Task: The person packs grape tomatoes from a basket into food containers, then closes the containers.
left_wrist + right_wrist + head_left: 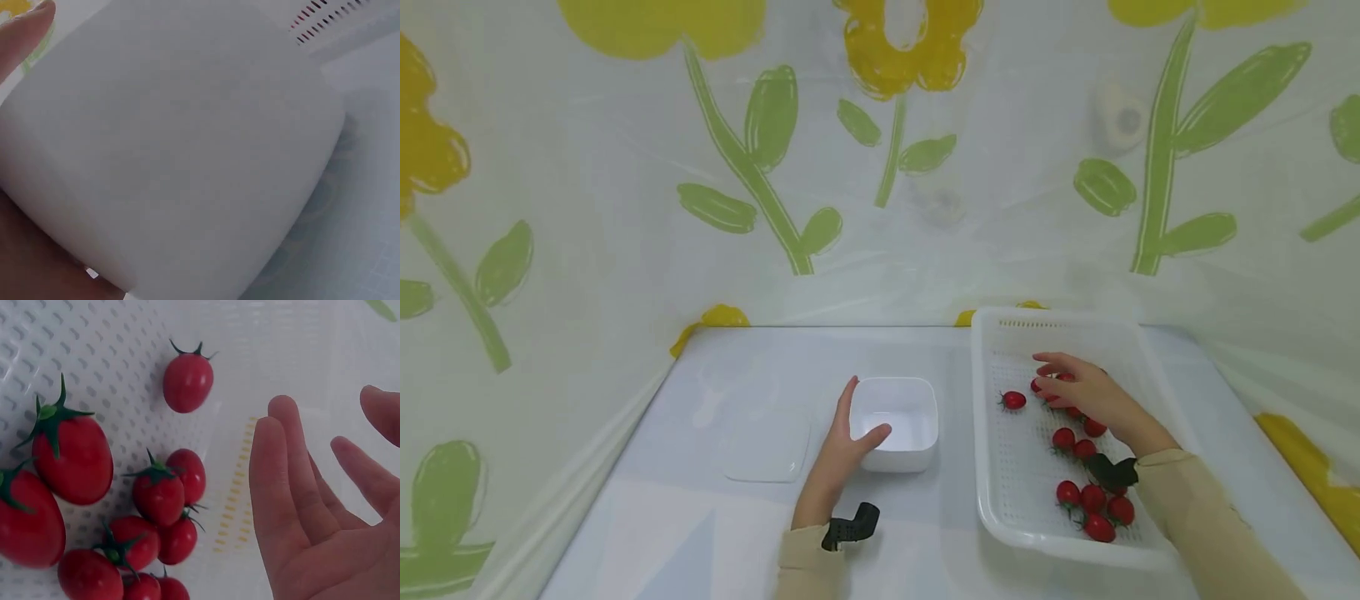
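My left hand (844, 446) holds the near left corner of a white square bowl (901, 419), thumb over the rim, fingers along its left side. In the left wrist view the bowl (181, 137) fills the frame, with a fingertip (28, 25) at the top left. My right hand (1078, 389) hovers inside a white perforated basket (983, 467), over several red cherry tomatoes (1093, 500). In the right wrist view the hand (312, 506) is spread and holds nothing. One tomato (187, 381) lies apart from a cluster (159, 494).
A clear flat lid (767, 447) lies on the pale table (715, 533) left of the bowl. Flower-patterned sheeting (625, 208) walls the table at the back and sides. A lone tomato (1013, 400) sits left of my right hand.
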Tool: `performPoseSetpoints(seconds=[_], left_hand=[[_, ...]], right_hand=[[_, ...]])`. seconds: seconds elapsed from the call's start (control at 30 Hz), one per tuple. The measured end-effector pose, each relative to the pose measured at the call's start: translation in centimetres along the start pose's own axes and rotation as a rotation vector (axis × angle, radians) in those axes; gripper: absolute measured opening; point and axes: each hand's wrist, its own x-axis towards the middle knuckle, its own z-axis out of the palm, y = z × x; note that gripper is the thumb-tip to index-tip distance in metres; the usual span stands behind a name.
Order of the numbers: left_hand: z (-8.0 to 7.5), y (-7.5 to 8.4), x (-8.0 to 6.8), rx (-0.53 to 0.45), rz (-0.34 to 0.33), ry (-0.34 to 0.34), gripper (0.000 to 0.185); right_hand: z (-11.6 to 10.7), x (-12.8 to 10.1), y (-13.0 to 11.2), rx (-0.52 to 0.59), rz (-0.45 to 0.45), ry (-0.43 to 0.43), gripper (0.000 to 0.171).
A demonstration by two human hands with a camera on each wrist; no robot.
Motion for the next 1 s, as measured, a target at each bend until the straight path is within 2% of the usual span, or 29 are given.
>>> performPoseSetpoints(seconds=[0.1, 0.27, 0.4, 0.5, 0.63, 0.73, 1.0], left_hand=[[-0.1, 0.4, -0.5, -0.004, 0.011, -0.035, 0.089], [-0.4, 1.2, -1.3, -0.005, 0.003, -0.088, 0.095], [-0.8, 1.1, -1.5, -0.007, 0.022, -0.128, 0.104], [-1.0, 1.0, -1.5, -0.032, 0.041, -0.164, 0.11], [-0.9, -0.7, -0.7, -0.05, 0.054, -0.169, 0.112], [-0.9, -1.8, 0.0, -0.034, 0.062, -0.152, 0.111], [-1.2, -1.7, 0.3, -0.027, 0.029, -0.178, 0.112]], right_hand=[[0.5, 0.6, 0.4, 0.017, 0.029, -0.013, 0.062], [1.3, 1.3, 0.7, -0.025, 0.076, -0.064, 0.062], [1.9, 1.9, 0.5, -0.062, 0.086, -0.088, 0.06], [2.2, 2.3, 0.5, -0.077, 0.126, -0.103, 0.059], [2.6, 2.4, 0.6, -0.081, 0.187, -0.124, 0.06], [2.9, 2.7, 0.7, -0.089, 0.198, -0.132, 0.059], [4.1, 3.9, 1.3, -0.208, 0.158, -0.168, 0.05]])
